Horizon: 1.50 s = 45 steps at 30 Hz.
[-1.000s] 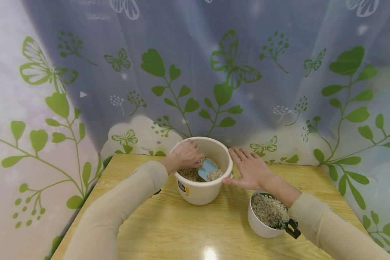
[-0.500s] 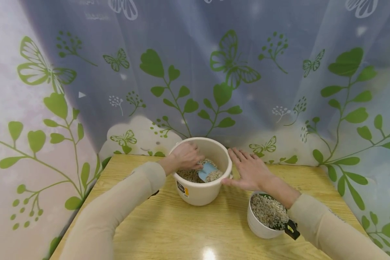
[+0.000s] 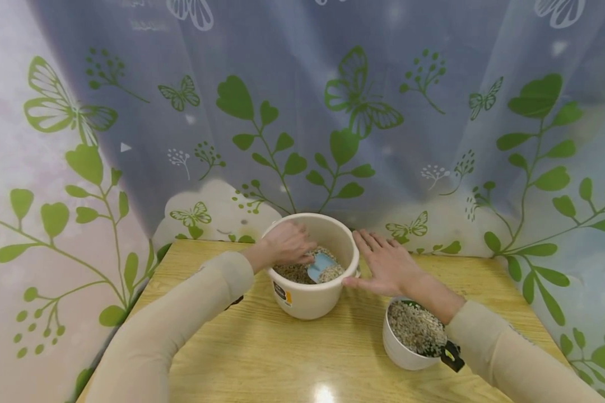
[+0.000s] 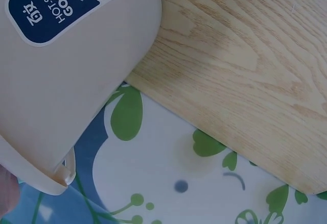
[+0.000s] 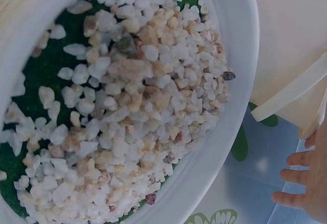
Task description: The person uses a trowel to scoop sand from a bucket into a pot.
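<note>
Holding the left hand (image 3: pixel 288 244) inside the cream bucket (image 3: pixel 310 305), just below the middle of the head frame. Clamping curled fingers on the blue scoop (image 3: pixel 321 267), hiding its handle, and resting its blade at the lower right of the bucket's mouth among brownish gravel (image 3: pixel 293 273). Bearing a small heap of paler grains (image 3: pixel 331 273) on that blade. Laying the right hand (image 3: pixel 385 262), right of centre, along the bucket's right side, touching near the rim with straight fingers and a thumb set well apart. Passing the right forearm (image 3: pixel 442 298) over the edge of a white bowl (image 3: pixel 397 348) at lower right, showing pale stones (image 5: pixel 138 96) heaped over a green layer (image 5: pixel 36 76) in the right wrist view. Working on a wooden table (image 3: pixel 267 352) across the lower half, facing a leaf-and-butterfly cloth (image 3: pixel 297 101) filling the upper half. Glimpsing the printed label (image 4: pixel 56 7) at the upper left of the left wrist view.
</note>
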Each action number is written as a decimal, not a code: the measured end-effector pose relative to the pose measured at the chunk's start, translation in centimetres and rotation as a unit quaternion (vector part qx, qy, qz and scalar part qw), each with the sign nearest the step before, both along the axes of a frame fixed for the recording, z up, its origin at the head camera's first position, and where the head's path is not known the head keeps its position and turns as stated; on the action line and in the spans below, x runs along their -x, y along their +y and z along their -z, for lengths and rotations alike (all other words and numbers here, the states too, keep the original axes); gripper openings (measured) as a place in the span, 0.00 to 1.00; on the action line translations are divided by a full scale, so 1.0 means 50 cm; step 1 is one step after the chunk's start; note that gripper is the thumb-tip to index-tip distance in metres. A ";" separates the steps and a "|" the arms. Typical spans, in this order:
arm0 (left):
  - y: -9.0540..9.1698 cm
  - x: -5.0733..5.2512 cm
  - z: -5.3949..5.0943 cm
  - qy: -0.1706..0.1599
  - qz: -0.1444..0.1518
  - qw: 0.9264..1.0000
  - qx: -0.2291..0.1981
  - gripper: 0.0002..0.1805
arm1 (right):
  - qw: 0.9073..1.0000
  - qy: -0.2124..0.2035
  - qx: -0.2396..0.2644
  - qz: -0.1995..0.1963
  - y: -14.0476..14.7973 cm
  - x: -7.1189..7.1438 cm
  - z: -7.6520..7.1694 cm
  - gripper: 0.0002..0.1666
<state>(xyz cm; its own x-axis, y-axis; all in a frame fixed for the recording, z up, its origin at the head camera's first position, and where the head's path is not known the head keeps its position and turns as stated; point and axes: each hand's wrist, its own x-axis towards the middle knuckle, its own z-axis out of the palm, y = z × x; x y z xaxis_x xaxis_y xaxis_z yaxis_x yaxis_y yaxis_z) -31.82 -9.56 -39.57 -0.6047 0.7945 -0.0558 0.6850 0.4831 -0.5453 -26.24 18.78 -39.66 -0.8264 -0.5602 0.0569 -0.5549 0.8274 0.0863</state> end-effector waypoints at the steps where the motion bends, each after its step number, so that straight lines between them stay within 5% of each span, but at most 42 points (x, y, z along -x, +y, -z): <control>1: -0.001 -0.001 -0.001 0.000 0.000 1.000 0.000 0.28 | 1.000 0.001 0.001 -0.001 0.000 0.000 0.000 0.70; 45: -0.016 -0.025 -0.022 -0.003 -0.028 0.999 -0.028 0.32 | 1.000 0.003 0.003 0.000 -0.001 -0.002 -0.002 0.69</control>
<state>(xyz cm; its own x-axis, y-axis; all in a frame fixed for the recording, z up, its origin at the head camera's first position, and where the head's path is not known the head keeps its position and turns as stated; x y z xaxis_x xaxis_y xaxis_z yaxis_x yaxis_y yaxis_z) -30.57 -10.36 -38.47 -0.6476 0.7618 -0.0157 0.6597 0.5502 -0.5120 -26.14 18.74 -39.57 -0.8256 -0.5604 0.0652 -0.5551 0.8275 0.0842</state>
